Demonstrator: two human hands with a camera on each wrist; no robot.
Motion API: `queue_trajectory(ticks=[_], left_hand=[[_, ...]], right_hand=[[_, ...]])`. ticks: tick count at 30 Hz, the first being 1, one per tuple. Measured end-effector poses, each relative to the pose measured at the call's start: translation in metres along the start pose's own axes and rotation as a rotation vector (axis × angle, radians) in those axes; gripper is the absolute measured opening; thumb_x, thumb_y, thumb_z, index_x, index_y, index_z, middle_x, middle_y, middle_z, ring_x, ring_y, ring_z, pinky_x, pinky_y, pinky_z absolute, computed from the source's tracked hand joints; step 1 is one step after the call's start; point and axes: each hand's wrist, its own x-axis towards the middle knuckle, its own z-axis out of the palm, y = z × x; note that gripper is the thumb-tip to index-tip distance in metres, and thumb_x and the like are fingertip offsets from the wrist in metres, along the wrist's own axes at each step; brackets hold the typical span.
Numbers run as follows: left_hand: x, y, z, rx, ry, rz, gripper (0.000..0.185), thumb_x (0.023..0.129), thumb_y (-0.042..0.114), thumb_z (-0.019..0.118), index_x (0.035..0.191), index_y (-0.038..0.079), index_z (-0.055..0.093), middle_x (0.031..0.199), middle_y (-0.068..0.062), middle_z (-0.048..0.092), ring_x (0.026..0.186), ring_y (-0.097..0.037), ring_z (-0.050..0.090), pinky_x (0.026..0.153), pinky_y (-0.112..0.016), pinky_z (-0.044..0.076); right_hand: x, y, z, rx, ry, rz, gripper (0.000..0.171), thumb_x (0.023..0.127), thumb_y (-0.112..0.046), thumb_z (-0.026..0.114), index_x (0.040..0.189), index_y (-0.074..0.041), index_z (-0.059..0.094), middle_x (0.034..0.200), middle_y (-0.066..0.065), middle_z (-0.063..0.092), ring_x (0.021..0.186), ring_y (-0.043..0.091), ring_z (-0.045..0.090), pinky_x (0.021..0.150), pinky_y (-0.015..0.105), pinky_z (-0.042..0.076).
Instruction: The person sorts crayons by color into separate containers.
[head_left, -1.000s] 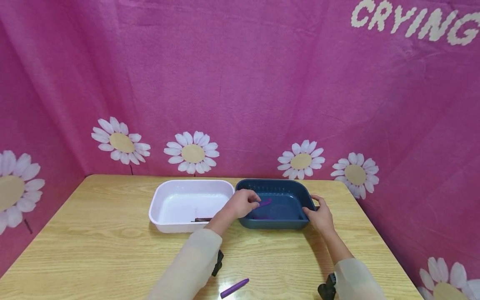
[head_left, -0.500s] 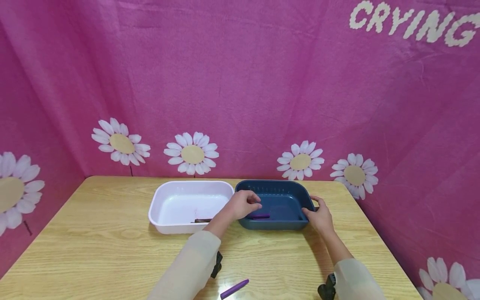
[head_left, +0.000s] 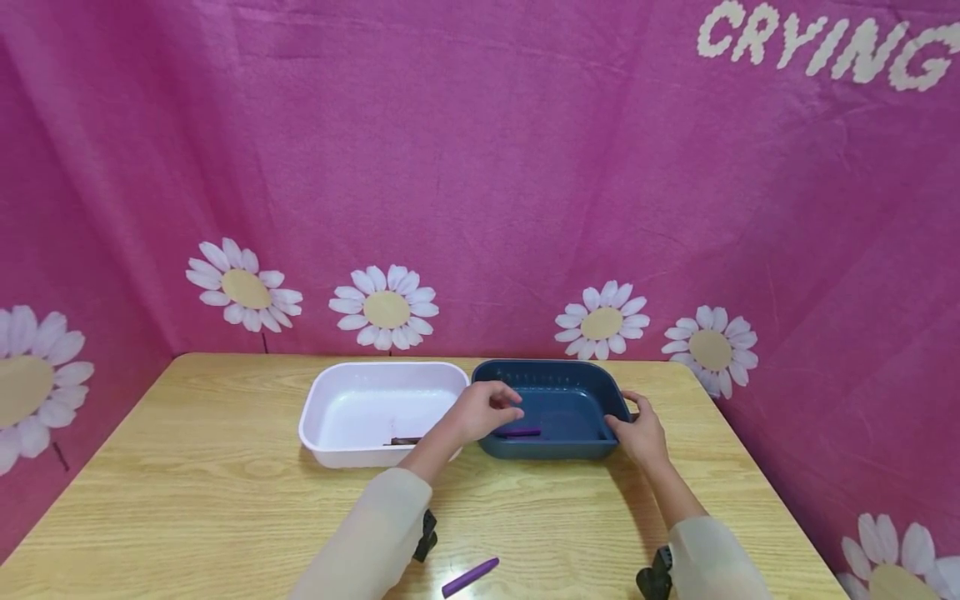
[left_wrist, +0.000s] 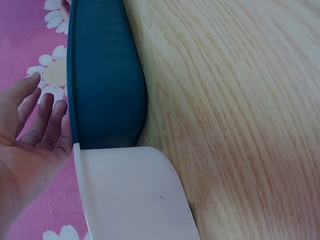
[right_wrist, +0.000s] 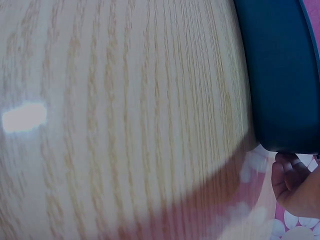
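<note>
My left hand [head_left: 486,408] hovers over the left side of a dark blue tray [head_left: 551,451]. Its fingers are loosely bent with nothing between them, as the left wrist view confirms for the hand [left_wrist: 37,145]. Below it, a purple crayon-like stick [head_left: 522,432] lies in the tray along the near wall, partly hidden by the hand. At the tray's right end, my right hand [head_left: 639,429] grips the side, thumb over the rim and fingers outside. The right wrist view shows that hand's fingers [right_wrist: 281,172] against the tray's end.
A white tray [head_left: 348,457] stands directly left of the blue one, with thin dark brown sticks [head_left: 406,440] near its front. Another purple stick [head_left: 470,577] lies on the wooden table [head_left: 555,525] near the front. A pink flowered curtain [head_left: 480,183] hangs behind.
My left hand let go of the purple stick it was pinching, and that stick dropped into the blue tray. The right hand has stayed on the tray's end.
</note>
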Motion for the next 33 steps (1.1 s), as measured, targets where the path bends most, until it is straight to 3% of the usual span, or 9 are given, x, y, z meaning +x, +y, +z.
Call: queue_trajectory(ticks=[12, 33], left_hand=[[-0.016, 0.000, -0.004, -0.042, -0.034, 0.002, 0.021, 0.088, 0.024, 0.065, 0.106, 0.014, 0.067, 0.091, 0.001, 0.063, 0.082, -0.011, 0.056, 0.071, -0.025, 0.048], [-0.047, 0.003, -0.005, -0.061, -0.036, 0.100, 0.021, 0.085, 0.019, 0.068, 0.102, 0.007, 0.069, 0.087, -0.004, 0.065, 0.074, -0.009, 0.053, 0.063, -0.019, 0.045]], right_hand=[[-0.001, 0.001, -0.001, -0.015, 0.003, -0.011, 0.056, 0.089, -0.016, 0.058, 0.139, -0.004, 0.036, 0.123, 0.032, 0.051, 0.111, 0.041, 0.052, 0.092, 0.049, 0.043], [0.000, -0.001, -0.001, -0.014, -0.006, -0.006, 0.056, 0.089, -0.016, 0.058, 0.139, -0.003, 0.035, 0.125, 0.032, 0.050, 0.111, 0.042, 0.051, 0.092, 0.050, 0.044]])
